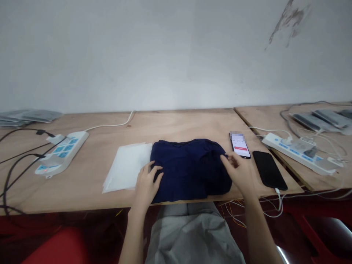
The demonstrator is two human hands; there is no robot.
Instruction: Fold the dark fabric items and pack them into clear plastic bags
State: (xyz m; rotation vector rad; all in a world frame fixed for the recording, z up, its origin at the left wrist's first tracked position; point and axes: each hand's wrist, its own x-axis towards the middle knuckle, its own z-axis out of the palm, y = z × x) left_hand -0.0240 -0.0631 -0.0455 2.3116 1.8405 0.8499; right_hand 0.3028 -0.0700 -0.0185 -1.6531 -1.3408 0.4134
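Note:
A folded dark navy garment [189, 168] lies on the wooden table [90, 187] near its front edge. My left hand [147, 183] rests flat on the garment's left edge, fingers spread. My right hand [238, 171] is at the garment's right edge, thumb and fingers pinching the fabric. Under the garment's left side lies a stack of clear white plastic bags [126, 167]. My grey-clad lap [192, 234] shows below the table edge.
A lit phone [240, 145] and a dark phone [269, 169] on a white cable lie right of the garment. White power strips sit at left [62, 152] and right [299, 152]. Stacked packets sit at the far left [27, 116] and far right [321, 120].

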